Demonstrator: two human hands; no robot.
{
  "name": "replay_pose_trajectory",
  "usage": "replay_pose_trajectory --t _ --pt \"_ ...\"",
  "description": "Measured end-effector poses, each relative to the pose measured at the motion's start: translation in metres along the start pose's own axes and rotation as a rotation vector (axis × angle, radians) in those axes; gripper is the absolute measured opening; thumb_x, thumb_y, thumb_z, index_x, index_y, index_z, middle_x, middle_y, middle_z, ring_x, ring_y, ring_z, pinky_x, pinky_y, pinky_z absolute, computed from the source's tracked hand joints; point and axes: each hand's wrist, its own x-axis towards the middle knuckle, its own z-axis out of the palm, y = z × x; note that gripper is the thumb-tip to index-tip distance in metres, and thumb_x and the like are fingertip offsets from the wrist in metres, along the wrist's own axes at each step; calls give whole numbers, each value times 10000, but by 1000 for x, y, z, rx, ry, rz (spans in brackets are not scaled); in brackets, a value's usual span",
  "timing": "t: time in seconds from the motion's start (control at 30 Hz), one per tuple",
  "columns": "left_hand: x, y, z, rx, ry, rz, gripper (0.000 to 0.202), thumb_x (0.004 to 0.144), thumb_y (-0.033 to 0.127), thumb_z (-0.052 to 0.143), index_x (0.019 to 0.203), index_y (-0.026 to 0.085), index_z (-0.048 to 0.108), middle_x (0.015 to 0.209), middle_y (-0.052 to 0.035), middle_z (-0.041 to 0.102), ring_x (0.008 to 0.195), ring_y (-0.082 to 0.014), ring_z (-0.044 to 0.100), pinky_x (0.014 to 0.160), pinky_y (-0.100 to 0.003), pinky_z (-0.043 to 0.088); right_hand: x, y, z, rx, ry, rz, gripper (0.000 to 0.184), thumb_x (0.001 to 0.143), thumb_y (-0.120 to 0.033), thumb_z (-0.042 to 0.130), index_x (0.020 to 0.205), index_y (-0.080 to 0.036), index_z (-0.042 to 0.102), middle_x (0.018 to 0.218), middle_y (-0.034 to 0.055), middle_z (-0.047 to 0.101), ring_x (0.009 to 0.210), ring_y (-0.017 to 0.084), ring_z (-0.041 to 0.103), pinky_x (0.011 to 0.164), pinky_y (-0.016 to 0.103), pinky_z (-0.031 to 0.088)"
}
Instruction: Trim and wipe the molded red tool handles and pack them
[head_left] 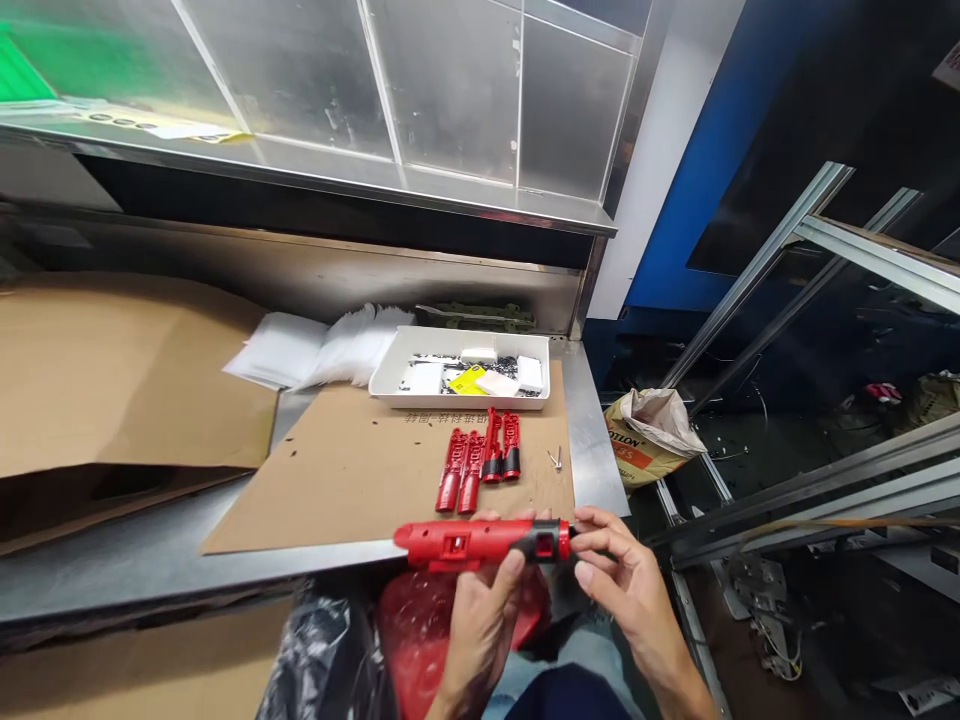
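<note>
A red plastic casing [480, 540] with a black band lies level in front of me, past the table's front edge. It is long and tube-shaped, with a small square opening in its side. My left hand [484, 610] wraps round it from below, thumb across the black part. At the casing's right end are the bent fingers of my right hand [622, 575], close to a small dark tip; what they pinch is too small to make out. Beyond the casing, red half shells [459, 470] and red-and-black half shells [501, 446] lie side by side on the cardboard sheet [345, 490].
Behind the shells stands a white tray [382, 385] of small dark parts, white blocks and a yellow label. Small metal pieces [555, 458] lie to the right. White plastic bags [277, 350] and a large cardboard box [135, 370] take up the left. A paper sack [652, 440] stands right.
</note>
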Motion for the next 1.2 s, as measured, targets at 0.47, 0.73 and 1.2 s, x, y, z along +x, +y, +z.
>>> replay_pose_trajectory --t 0.47,0.73,1.2 --pt "-16 -12 10 -95 -115 -216 873 567 267 926 1320 262 484 1229 -102 692 1224 -350 579 1088 -457 434 -19 -2 22 -525 174 -260 218 860 -363 641 1023 -267 751 1369 84 524 1225 281 529 1053 389 439" --pt "-18 -11 13 -139 -167 -287 982 619 271 902 1433 240 355 1193 -107 707 1190 -309 611 1062 -407 460 -14 -2 17 -806 305 -702 20 861 -232 657 859 -239 676 1233 84 549 1179 277 518 967 442 482" --pt "-10 -13 12 -118 -177 -184 801 613 325 903 1276 240 462 1068 -72 717 1137 -311 639 1008 -425 497 -3 -7 10 -881 193 -628 104 879 -305 625 959 -246 654 1193 86 547 1191 280 502 994 489 458"
